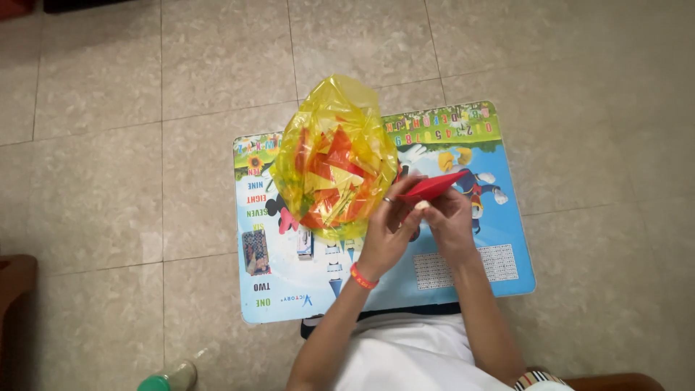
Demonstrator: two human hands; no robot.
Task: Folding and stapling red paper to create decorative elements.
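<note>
Both hands pinch a red folded paper [432, 187] — left hand [391, 230] and right hand [447, 221] touching; yellow plastic bag [334, 156] just beside the left hand.

bag [337, 156]: clear yellow | folded paper [432, 187]: red | table [463, 268]: blue cartoon print | wristband [363, 278]: orange

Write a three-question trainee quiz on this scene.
1. True or false: both hands pinch the red paper.
2. What lies inside the yellow bag? A) folded paper pieces B) fruit C) bottles
3. Which wrist wears the red band?

Key: 1 true; 2 A; 3 left.
</note>
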